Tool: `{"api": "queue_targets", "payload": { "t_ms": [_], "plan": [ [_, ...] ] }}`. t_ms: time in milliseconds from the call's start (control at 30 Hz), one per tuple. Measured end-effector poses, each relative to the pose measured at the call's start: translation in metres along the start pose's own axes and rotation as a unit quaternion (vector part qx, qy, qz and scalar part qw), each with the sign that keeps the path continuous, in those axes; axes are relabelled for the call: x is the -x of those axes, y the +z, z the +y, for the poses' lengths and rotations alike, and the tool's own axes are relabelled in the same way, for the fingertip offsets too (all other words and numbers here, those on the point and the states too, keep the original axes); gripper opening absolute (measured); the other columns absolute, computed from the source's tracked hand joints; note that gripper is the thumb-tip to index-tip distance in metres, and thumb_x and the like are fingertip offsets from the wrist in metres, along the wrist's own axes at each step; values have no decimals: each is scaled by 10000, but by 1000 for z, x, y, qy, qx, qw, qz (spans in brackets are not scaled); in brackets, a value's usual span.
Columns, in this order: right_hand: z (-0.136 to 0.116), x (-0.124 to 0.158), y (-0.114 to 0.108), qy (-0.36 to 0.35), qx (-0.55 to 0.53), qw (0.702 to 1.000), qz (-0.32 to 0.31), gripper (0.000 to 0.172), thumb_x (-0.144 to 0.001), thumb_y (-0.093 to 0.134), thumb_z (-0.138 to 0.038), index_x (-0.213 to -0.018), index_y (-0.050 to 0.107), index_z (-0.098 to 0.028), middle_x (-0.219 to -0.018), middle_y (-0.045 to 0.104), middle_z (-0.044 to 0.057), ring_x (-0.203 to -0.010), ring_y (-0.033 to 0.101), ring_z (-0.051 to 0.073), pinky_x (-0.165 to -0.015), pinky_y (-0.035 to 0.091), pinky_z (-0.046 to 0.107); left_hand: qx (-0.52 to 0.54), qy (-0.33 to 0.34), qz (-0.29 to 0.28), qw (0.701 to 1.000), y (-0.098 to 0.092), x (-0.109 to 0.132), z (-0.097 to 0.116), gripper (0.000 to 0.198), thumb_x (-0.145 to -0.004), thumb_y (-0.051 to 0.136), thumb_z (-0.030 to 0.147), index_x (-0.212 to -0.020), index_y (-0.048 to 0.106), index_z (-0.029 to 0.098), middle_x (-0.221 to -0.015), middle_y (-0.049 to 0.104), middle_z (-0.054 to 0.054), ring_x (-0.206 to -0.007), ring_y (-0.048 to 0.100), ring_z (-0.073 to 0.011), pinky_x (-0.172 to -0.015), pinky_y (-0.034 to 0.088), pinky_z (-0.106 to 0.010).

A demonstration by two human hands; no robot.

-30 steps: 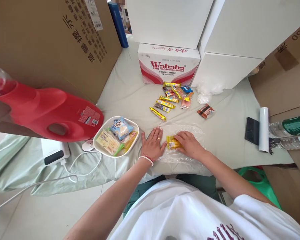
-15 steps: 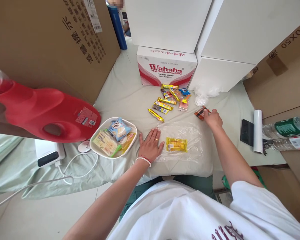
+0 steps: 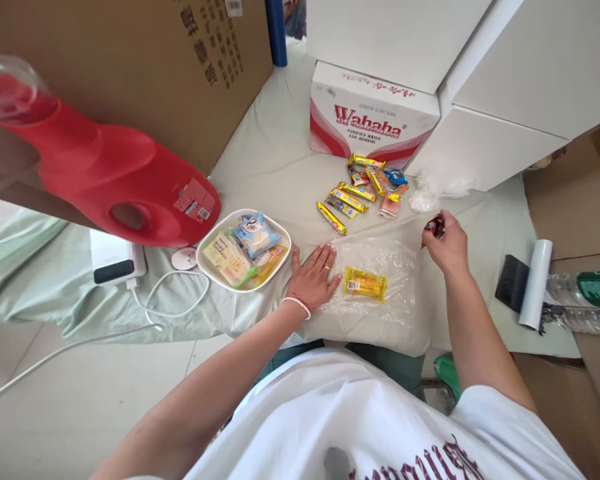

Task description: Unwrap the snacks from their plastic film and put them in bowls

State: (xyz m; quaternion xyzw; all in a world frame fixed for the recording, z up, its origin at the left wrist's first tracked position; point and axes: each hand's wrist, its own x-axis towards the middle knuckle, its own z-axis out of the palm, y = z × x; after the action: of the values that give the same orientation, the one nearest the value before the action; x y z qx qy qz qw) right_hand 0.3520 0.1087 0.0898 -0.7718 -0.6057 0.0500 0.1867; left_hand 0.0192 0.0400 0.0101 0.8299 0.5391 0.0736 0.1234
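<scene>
My left hand [image 3: 314, 275] lies flat with fingers spread on the left edge of a clear plastic bag [image 3: 405, 283]. Just right of it, a yellow snack packet [image 3: 365, 285] rests on the bag. Between the fingers of my right hand [image 3: 446, 241] is a small brown-red snack packet [image 3: 434, 227], partly covered by them. Beyond the bag lies a loose group of small wrapped snacks, among them a yellow stick packet [image 3: 331, 218] and a blue packet [image 3: 396, 177]. Left of my left hand stands a white bowl [image 3: 203, 268] holding several packaged snacks, with a light-blue packet [image 3: 256, 235] on top.
A red detergent jug [image 3: 130, 180] and a white power bank [image 3: 115, 260] with a cable are at the left. A Wahaha carton [image 3: 370, 120] stands at the back, near crumpled clear plastic [image 3: 437, 190]. A white roll [image 3: 536, 283] and plastic bottles [image 3: 590, 288] lie at the right.
My right hand has picked up the brown-red packet from the cloth and tilted it. My left hand stays flat on the bag. The camera view has shifted.
</scene>
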Motion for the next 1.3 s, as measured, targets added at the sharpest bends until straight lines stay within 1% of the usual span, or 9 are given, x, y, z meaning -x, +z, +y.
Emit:
{"api": "queue_targets", "payload": {
  "t_ms": [67,167,300,467,767,967,1100,1200,1300],
  "plan": [
    [-19,29,-9,-148,-43,985,-78,610,-874,549,-277,-1473,507,-174,-1329,653,161,-1192,614,311,-1062,480,482,4,-1,-1,1000,0,0,-1,670,-1061,303,527,-1657,299,221,-1724,281,-89,-1609,256,-288,-1292,-22,-693],
    [-53,71,-4,-324,-66,916,-228,623,-883,553,-232,-1503,504,-189,-1424,620,142,-1251,585,304,-1093,474,471,5,-5,-1,1000,0,0,0,664,-1063,305,517,-1654,305,215,-1723,282,-90,-1604,268,-291,-1291,-33,-692],
    [-76,105,22,-345,-15,889,-300,646,-937,547,-205,-1571,425,-173,-1525,551,144,-1332,524,328,-1112,450,498,3,-3,6,1000,0,1,1,658,-1065,312,511,-1652,311,215,-1723,284,-90,-1603,271,-290,-1296,-32,-682],
    [-69,124,37,-271,37,930,-246,669,-969,639,-366,-1570,421,-167,-1402,611,191,-1249,546,371,-1048,467,515,2,-3,12,1000,1,2,1,659,-1061,323,531,-1650,320,233,-1722,290,-85,-1605,266,-295,-1299,-10,-677],
    [-64,129,34,-303,77,923,-226,528,-1020,565,-315,-1532,487,-211,-1335,640,174,-1179,548,354,-988,447,485,-6,-4,10,1000,1,1,2,663,-1060,323,524,-1652,310,226,-1726,279,-89,-1603,269,-289,-1296,-7,-678],
    [-60,127,41,-352,69,910,-206,563,-1016,562,-269,-1564,458,-197,-1426,592,174,-1305,505,341,-1183,310,558,11,-2,20,1000,2,1,0,654,-1065,312,499,-1653,315,212,-1717,297,-104,-1596,287,-295,-1296,-9,-677],
    [-48,127,38,-364,41,901,-232,730,-1005,604,-403,-1645,302,-224,-1596,448,171,-1466,395,345,-1248,195,638,32,-4,30,999,0,2,-2,624,-1070,324,454,-1652,316,231,-1726,281,-100,-1591,303,-291,-1303,44,-657],
    [-37,133,23,-364,-12,910,-198,790,-1015,561,-528,-1668,223,-239,-1649,364,182,-1499,362,347,-1238,241,639,47,5,79,996,-5,7,-7,589,-1053,392,397,-1615,396,220,-1722,295,-116,-1606,265,-313,-1301,78,-650],
    [-26,154,9,-369,-65,916,-144,697,-1019,544,-561,-1600,371,-218,-1500,514,191,-1366,487,338,-1153,393,567,67,82,104,989,-9,16,-17,494,-998,452,240,-1475,580,217,-1634,470,-123,-1581,329,-303,-1312,87,-615]
  ]
}}
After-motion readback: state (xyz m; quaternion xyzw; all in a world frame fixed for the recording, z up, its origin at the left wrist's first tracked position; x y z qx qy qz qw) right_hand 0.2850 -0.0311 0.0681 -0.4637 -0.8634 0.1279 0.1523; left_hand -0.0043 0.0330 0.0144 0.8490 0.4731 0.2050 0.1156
